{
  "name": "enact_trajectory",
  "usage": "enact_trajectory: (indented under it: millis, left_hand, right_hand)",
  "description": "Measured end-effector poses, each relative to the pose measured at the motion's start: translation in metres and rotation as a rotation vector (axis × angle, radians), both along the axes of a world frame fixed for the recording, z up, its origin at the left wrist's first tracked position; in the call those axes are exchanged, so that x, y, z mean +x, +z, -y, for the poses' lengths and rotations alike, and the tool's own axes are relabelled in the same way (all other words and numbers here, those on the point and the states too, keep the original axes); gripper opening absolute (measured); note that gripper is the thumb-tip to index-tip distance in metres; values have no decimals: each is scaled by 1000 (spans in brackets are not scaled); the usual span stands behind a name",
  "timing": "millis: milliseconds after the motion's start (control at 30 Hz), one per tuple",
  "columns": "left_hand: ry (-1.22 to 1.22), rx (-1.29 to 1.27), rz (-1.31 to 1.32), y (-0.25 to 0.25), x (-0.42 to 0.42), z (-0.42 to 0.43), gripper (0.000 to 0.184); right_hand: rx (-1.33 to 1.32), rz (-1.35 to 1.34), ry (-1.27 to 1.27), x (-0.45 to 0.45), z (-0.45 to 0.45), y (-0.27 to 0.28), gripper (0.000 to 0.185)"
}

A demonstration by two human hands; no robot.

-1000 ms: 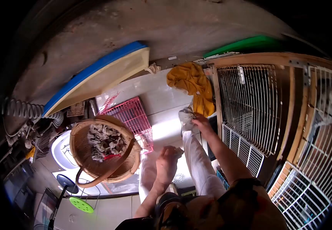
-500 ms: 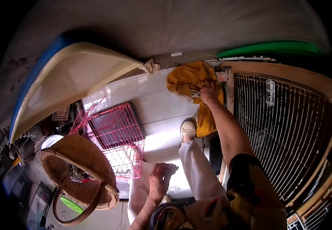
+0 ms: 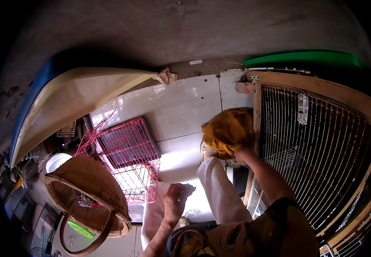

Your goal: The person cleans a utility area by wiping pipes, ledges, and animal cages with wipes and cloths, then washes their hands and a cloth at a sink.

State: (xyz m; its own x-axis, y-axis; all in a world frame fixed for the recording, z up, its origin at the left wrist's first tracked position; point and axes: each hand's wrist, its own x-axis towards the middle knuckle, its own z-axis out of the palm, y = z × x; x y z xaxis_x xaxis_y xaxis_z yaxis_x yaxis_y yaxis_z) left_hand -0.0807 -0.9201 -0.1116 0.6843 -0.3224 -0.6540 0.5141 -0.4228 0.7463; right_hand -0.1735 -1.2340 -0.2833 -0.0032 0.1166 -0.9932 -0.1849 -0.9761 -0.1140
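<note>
Beside the cage [image 3: 318, 150], I noted the right hand [image 3: 240, 155] clamped on cloth [image 3: 229, 128], presumably bunched for control; left hand [image 3: 175, 198] pinched scrap [image 3: 189, 189].

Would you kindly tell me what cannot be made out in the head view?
Head view: right hand, ends of its fingers hidden by the mustard cloth.
Head view: pale scrap in the left hand, too small to identify.
Head view: wicker basket, contents mostly hidden by its wall.

A pink wire cage [image 3: 129, 143] stands near a blue-and-cream tub [image 3: 76, 96].
</note>
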Motion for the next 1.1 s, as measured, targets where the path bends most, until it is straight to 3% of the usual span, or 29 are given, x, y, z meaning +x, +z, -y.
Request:
enact_trajectory:
  millis: [33, 67, 100, 133, 200, 333, 433, 533, 633, 767, 900, 1000, 1100]
  left_hand:
    - [27, -2, -40, -4, -3, -3, 8]
    - [-34, -3, -26, -5, -2, -5, 9]
    - [-94, -3, -14, -6, 0, -9, 12]
    - [-151, -5, 0, -7, 1, -10, 14]
    - [-72, 6, 5, -11, -1, -8, 9]
    - [-78, 78, 24, -4, 8, -2, 8]
    - [-82, 77, -31, -3, 10, -3, 9]
    - [-98, 92, -37, 4, 22, 0, 10]
    - [-89, 65, -57, -11, 15, -9, 11]
    - [-9, 20, -136, -12, 18, -10, 10]
    - [5, -1, -174, -15, 23, -13, 10]
    - [-16, -21, -158, -16, 29, -10, 10]
    - [30, -33, -232, -17, 27, -13, 9]
  right_hand:
    - [-91, 194, -123, 46, -5, 38, 26]
    - [-85, 218, -211, 60, -1, 30, 21]
    - [98, 311, -82, 67, 9, 3, 15]
    - [174, 469, -467, 89, 19, 10, 10]
    - [226, 666, -863, 107, 40, -19, 17]
    - [-302, 1092, -1398, 126, 75, -97, 20]
    - [-590, 1291, -1037, 153, 86, -133, 25]
    - [-675, 1375, -1081, 179, 83, -156, 24]
    - [-690, 1425, -901, 196, 85, -195, 32]
    - [-458, 1562, -1154, 208, 90, -217, 33]
    - [-290, 1671, -1372, 216, 74, -204, 25]
    - [-448, 1760, -1132, 221, 65, -211, 26]
    - [-302, 1705, -1092, 218, 69, -206, 29]
